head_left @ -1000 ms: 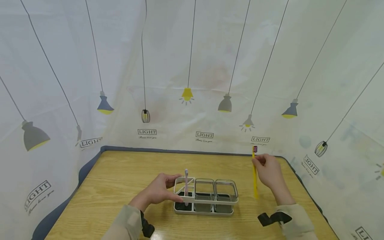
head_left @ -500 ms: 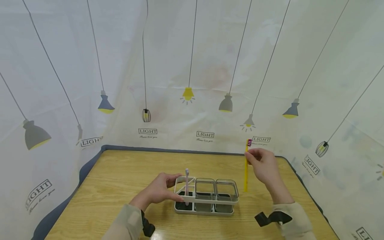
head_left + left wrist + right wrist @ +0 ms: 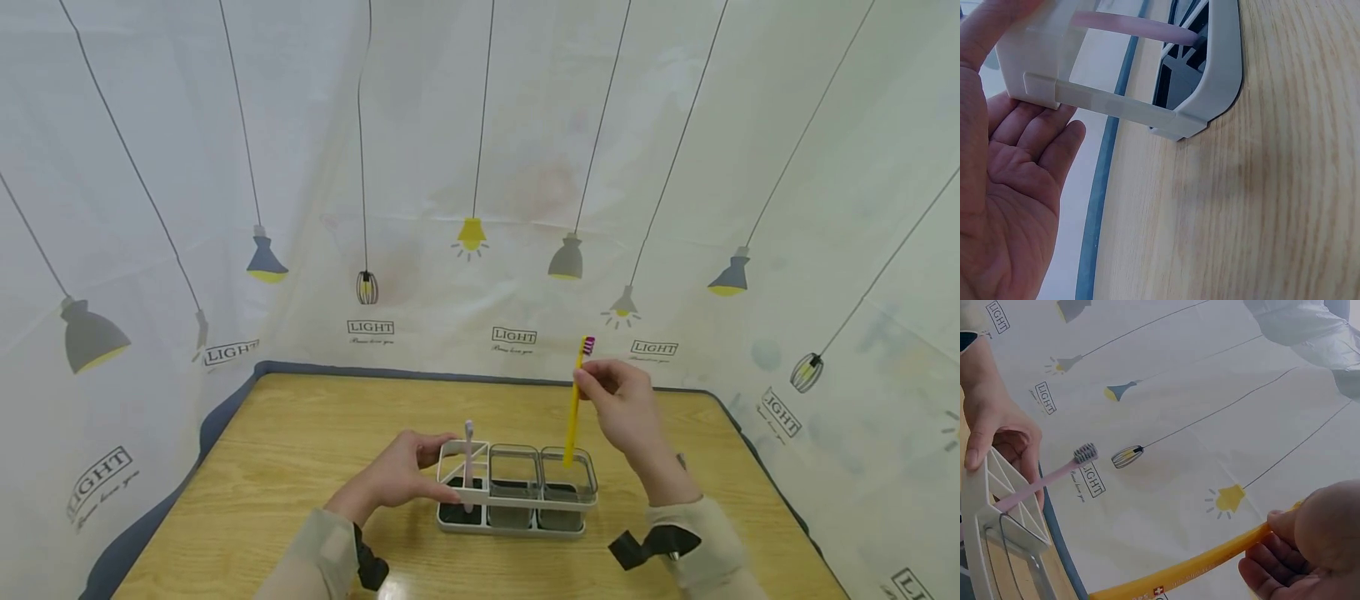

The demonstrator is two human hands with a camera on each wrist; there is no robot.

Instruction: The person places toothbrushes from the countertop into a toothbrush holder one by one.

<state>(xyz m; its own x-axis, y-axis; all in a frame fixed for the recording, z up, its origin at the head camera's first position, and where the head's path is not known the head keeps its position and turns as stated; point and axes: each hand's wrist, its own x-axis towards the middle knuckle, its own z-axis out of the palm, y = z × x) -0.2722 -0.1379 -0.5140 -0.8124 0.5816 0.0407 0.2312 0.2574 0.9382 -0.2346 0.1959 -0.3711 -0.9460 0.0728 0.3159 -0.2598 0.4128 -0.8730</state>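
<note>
A white toothbrush holder (image 3: 525, 503) stands on the table, its left end gripped by my left hand (image 3: 393, 477), thumb in front and fingers behind. A pink toothbrush (image 3: 468, 462) stands in the divided left section, its grey bristles (image 3: 1086, 454) clear in the right wrist view. Two clear cups fill the other sections: a middle cup (image 3: 512, 518) and a right cup (image 3: 560, 522). My right hand (image 3: 622, 407) pinches a yellow toothbrush (image 3: 573, 412) near its purple-and-white head. Its handle end is over the right cup; whether it is inside the rim, I cannot tell.
The wooden table (image 3: 300, 433) has a dark blue edge (image 3: 420, 375) at the back. A white sheet (image 3: 420, 150) printed with lamps surrounds it. A small grey tip (image 3: 681, 460) shows beside my right forearm, its kind unclear.
My right hand has moved left and slightly up with the yellow toothbrush, from right of the holder to above the right cup. The left hand and the holder have stayed in place.
</note>
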